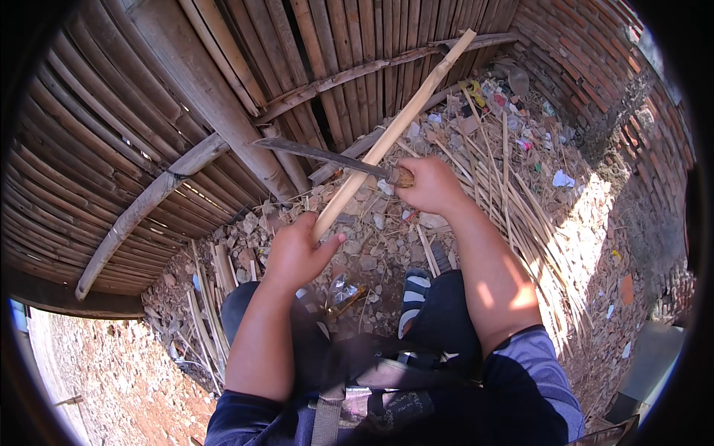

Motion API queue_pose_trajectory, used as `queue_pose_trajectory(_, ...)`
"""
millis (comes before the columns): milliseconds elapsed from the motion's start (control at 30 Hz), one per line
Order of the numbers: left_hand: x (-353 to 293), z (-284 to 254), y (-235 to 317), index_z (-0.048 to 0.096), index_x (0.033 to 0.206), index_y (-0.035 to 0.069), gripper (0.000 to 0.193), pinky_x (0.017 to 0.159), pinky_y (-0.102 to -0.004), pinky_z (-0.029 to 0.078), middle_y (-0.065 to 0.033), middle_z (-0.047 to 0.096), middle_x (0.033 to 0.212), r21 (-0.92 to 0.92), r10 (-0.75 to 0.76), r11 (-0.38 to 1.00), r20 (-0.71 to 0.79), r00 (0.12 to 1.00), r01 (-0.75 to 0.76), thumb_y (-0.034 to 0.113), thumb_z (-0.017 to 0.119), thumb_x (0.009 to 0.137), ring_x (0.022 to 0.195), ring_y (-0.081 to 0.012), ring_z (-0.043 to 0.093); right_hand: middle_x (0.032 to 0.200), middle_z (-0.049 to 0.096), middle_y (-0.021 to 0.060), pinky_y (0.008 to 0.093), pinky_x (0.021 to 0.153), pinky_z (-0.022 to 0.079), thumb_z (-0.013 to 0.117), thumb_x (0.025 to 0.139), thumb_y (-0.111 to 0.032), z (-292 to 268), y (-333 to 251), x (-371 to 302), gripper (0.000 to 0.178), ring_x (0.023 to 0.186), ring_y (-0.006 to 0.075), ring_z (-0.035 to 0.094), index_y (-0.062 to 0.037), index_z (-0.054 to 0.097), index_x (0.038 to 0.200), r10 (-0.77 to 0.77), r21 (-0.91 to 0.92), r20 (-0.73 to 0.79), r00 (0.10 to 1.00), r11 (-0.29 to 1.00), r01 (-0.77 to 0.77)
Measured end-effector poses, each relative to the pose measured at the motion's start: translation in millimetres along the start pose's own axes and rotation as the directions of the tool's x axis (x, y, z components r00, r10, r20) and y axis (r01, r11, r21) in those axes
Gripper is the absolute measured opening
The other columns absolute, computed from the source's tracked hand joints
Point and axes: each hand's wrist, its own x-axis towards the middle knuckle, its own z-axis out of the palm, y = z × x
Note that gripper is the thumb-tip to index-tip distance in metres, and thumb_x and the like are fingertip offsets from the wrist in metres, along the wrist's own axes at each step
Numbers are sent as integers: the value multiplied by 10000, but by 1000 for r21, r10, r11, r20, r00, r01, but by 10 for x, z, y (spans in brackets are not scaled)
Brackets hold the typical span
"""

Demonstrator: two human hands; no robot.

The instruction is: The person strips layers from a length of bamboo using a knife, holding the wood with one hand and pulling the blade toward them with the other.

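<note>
Slatted bamboo wall (97, 134) fills upper left of frame; brick wall (595, 67), upper right. Loose pile of thin strips (532, 223) right of centre. Long pale strip (405, 119) slants from centre toward top. Dark-bladed knife (320, 154) crosses it mid-frame. Right hand (431, 184) wrapped round knife handle; left hand (294, 253) clasping strip's lower end.

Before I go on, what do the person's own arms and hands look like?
The left hand and right hand are ungloved, with no ring or watch visible. Both forearms are bare, with no cables; bright patches of sunlight fall on the right one. Short, dark navy sleeves cover the upper arms.
</note>
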Motion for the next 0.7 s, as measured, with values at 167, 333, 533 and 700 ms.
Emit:
queue_pose_trajectory(167,3,10,-3,652,1019,-16,511,686,-433,524,-208,669,776,4,11,1000,0,1000,-11,423,817,816,724,-362,679,927,718,184,478,808,552,769,741,-295,-46,-26,1,348,913,391,688,-115,738,1037,41,-31,86,995,999,-38)
queue_pose_trajectory(333,5,38,-45,630,991,-23,515,651,-476,529,-216,649,680,12,89,996,-43,995,-89,446,781,842,693,-416,679,929,719,185,477,808,552,769,741,-293,-79,-48,-8,368,911,392,689,-115,736,1062,52,-22,83,995,998,-51)
queue_pose_trajectory(533,0,14,-1,638,977,-18,504,655,-475,533,-209,655,684,-35,91,995,-61,994,-93,446,781,840,695,-404,686,917,727,171,472,802,557,755,748,-288,-133,-87,-23,382,886,383,698,-133,733,1096,86,-23,15,996,996,-86)
queue_pose_trajectory(700,7,4,-27,645,976,-17,504,667,-476,538,-215,662,704,1,74,997,-35,997,-74,452,773,843,699,-410,684,926,726,170,471,803,555,750,750,-277,-116,-58,-13,372,889,384,695,-140,732,1095,137,-17,22,990,990,-137)
